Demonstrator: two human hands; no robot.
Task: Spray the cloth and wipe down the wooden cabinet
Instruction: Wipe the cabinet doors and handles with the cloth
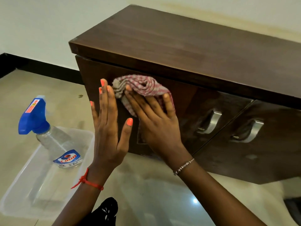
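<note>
Nearby, the spray bottle (49,133) in the tray (21,194) reads "Colin"

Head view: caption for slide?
Right hand presses checked cloth on cabinet door, left hand open beside it, spray bottle in clear tub.

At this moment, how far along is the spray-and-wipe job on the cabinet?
Spraying looks over: the spray bottle sits unheld in the clear tray. In hand: the right hand presses the checked cloth flat on the left door of the cabinet, the left hand open beside it. Whether the top and the right door are wiped cannot be told; they likely remain.
</note>
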